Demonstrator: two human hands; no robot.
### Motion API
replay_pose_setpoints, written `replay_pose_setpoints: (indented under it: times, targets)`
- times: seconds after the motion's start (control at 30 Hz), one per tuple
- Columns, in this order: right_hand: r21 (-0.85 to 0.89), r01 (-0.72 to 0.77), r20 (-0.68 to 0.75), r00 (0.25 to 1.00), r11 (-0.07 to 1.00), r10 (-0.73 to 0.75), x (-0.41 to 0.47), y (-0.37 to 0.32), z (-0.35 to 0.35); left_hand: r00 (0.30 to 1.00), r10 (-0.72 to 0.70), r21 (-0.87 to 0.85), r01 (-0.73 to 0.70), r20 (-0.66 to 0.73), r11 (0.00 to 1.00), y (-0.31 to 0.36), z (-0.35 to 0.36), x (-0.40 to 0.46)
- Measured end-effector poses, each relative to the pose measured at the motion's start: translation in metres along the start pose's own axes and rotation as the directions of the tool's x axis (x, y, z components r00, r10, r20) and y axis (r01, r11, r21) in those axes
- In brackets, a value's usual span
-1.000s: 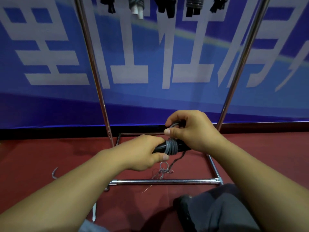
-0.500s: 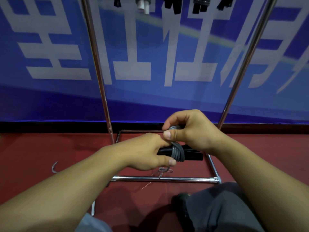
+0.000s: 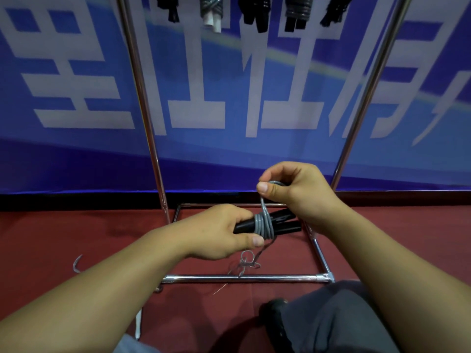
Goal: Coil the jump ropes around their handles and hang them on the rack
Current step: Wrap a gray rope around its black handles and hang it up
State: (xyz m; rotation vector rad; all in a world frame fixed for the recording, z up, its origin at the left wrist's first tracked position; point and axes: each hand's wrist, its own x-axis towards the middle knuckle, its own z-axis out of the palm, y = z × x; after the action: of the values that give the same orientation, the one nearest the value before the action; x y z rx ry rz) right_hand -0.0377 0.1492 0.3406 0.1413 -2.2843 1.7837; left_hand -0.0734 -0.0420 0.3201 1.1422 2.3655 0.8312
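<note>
My left hand [image 3: 216, 231] grips two black jump-rope handles [image 3: 285, 224] held side by side, pointing right. A grey rope [image 3: 263, 225] is coiled in a few turns around their middle. My right hand [image 3: 295, 189] pinches a stretch of that rope between thumb and forefinger just above the handles, pulling it taut upward. The loose tail of the rope [image 3: 246, 262] lies tangled on the red floor below. The chrome rack [image 3: 244, 278] stands in front of me, and several coiled ropes [image 3: 257, 11] hang from its top.
The rack's two upright poles [image 3: 142, 103] rise on either side of my hands, before a blue banner with white characters. A metal hook [image 3: 76, 263] lies on the red floor at left. My grey-trousered knee [image 3: 336, 317] and dark shoe are at bottom right.
My right hand has lifted off the handles, drawing the rope up and taut. The handles' right ends are uncovered. The view has tilted slightly upward.
</note>
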Motion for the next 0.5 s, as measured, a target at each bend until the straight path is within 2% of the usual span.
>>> replay_pose_setpoints:
  times: [0.1,0.27,0.4,0.5]
  targets:
    - [-0.021,-0.033,0.006,0.999,0.999,0.033,0.003,0.003,-0.002,1.000,0.026,-0.011,-0.026,-0.009,1.000,0.004,-0.001,-0.002]
    - [-0.012,-0.161,0.100,0.982,0.987,0.162,0.005,0.010,-0.006,1.000,0.007,0.127,-0.005,-0.019,0.992,0.000,0.000,-0.006]
    - [0.014,-0.145,0.049,0.988,0.989,0.144,0.008,0.014,-0.009,1.000,-0.005,0.134,0.010,-0.031,0.991,0.002,-0.003,-0.008]
    - [-0.035,-0.149,0.084,0.985,0.988,0.152,0.009,0.018,-0.010,0.999,0.012,0.160,-0.006,-0.037,0.987,0.002,-0.003,-0.008]
